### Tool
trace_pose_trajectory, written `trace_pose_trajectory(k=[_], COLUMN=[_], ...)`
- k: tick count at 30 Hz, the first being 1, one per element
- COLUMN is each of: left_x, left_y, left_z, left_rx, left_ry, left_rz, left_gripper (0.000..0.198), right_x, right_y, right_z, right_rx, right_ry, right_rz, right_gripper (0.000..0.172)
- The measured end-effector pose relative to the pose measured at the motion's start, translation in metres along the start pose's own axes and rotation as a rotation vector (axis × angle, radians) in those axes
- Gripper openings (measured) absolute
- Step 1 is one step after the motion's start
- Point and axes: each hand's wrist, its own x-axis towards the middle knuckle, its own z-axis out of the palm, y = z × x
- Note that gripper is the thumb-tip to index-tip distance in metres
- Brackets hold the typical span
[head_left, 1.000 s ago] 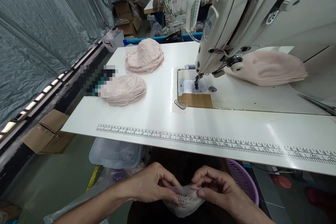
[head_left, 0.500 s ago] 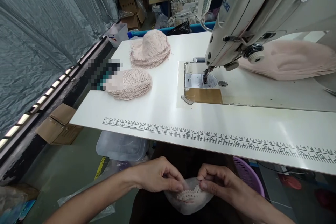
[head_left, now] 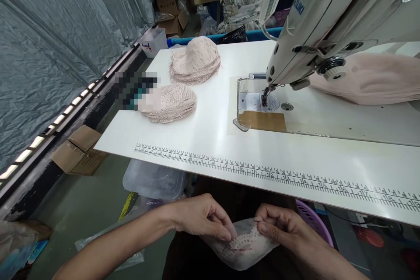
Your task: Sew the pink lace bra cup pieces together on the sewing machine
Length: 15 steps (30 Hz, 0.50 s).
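Over my lap, below the table's front edge, I hold a sheer pale lace-trimmed fabric piece (head_left: 243,253) between both hands. Its scalloped lace edge faces up, with a reddish line of pattern or thread across it. My left hand (head_left: 211,223) is closed, thumb and fingertips pinching the piece at its left side. My right hand (head_left: 278,226) pinches the upper right corner between thumb and forefinger. Two stacks of pale pink lace pieces lie on the table: a domed stack (head_left: 198,61) farther back and a flatter stack (head_left: 173,104) nearer me.
An industrial sewing machine (head_left: 305,39) stands on the white table (head_left: 197,140), with a printed ruler along the front edge. Smooth pink pieces (head_left: 377,78) lie behind its head. A purple basket (head_left: 315,221) and a clear plastic lid (head_left: 154,179) sit below. Beyond, a person (head_left: 246,0) wears floral clothing.
The lace-trimmed piece is stretched wider, as my right hand has moved slightly right and more lace shows. The camera view has shifted a little, so the table appears farther right.
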Motion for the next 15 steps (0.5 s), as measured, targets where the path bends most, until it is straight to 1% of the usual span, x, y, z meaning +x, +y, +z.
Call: trace_pose_trajectory(k=[7, 10, 13, 15], left_x=[-0.0007, 0.0003, 0.0005, 0.0001], left_y=[0.0015, 0.0007, 0.0033, 0.0069], left_z=[0.0, 0.0013, 0.001, 0.0004], left_rx=[-0.082, -0.124, -0.158, -0.158], left_ry=[0.009, 0.053, 0.118, 0.155], left_rz=[0.009, 0.036, 0.075, 0.088], left_gripper=[0.016, 0.015, 0.014, 0.015], right_x=[0.0001, -0.0014, -0.0033, -0.0045], right_y=[-0.0045, -0.0056, -0.0038, -0.002], right_z=[0.0043, 0.0041, 0.003, 0.0027], right_rx=[-0.044, -0.064, -0.074, -0.102], right_ry=[0.015, -0.018, -0.058, -0.045], right_rz=[-0.009, -0.027, -0.078, -0.114], right_gripper=[0.04, 0.036, 0.031, 0.03])
